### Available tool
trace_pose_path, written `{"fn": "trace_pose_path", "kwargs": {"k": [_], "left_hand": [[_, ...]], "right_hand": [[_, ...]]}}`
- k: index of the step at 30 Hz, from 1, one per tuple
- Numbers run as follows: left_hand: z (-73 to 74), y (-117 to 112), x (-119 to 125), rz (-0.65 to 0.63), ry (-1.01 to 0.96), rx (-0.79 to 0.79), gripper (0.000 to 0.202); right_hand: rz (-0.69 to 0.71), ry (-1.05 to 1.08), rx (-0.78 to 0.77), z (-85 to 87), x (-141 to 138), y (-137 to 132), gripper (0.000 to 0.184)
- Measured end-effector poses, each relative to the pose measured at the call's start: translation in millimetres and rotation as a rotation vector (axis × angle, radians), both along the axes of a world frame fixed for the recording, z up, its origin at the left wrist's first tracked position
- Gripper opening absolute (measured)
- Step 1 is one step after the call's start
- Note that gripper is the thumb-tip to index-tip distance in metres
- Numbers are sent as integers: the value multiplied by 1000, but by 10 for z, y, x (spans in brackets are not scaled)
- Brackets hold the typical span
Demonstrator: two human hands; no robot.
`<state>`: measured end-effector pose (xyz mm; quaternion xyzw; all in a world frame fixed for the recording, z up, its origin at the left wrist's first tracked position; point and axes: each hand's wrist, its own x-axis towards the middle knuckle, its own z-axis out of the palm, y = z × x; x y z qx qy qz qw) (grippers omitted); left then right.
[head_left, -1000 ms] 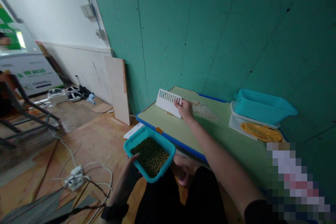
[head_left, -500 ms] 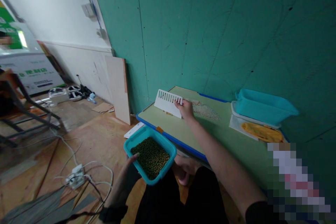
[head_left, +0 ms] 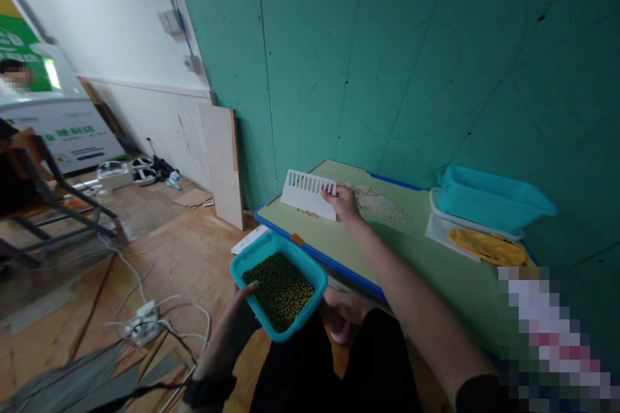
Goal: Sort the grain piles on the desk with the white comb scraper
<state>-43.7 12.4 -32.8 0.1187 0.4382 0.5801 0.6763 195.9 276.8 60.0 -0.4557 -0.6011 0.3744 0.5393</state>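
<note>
My left hand (head_left: 236, 314) grips the near left side of a teal tray (head_left: 248, 259) full of green beans (head_left: 279, 289), held below the table's front edge over my lap. My right hand (head_left: 345, 201) reaches across the green table (head_left: 339, 242) and pinches the right end of a white slotted scraper (head_left: 306, 193) standing on edge near the table's far left corner. A few pale beans (head_left: 307, 212) lie in front of the scraper. A spread of pale beans (head_left: 376, 202) lies just right of my right hand.
At the table's right stand a teal bin (head_left: 489, 197) on a white tray and a sheet with yellow beans (head_left: 484, 245). A board (head_left: 223, 164) leans on the green wall. A power strip (head_left: 143, 328) and cables lie on the wooden floor at left.
The scraper and my right hand have slid slightly left and toward the table's front edge. The teal tray has stayed under the edge.
</note>
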Motion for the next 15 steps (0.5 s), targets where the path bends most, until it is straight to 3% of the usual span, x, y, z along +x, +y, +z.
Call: {"fn": "trace_pose_path", "kwargs": {"k": [6, 15], "left_hand": [[13, -45, 7, 23, 76, 42, 79], [-76, -26, -53, 16, 34, 45, 77]], "right_hand": [[46, -2, 8, 20, -7, -31, 39], [73, 37, -34, 52, -30, -74, 29]]}}
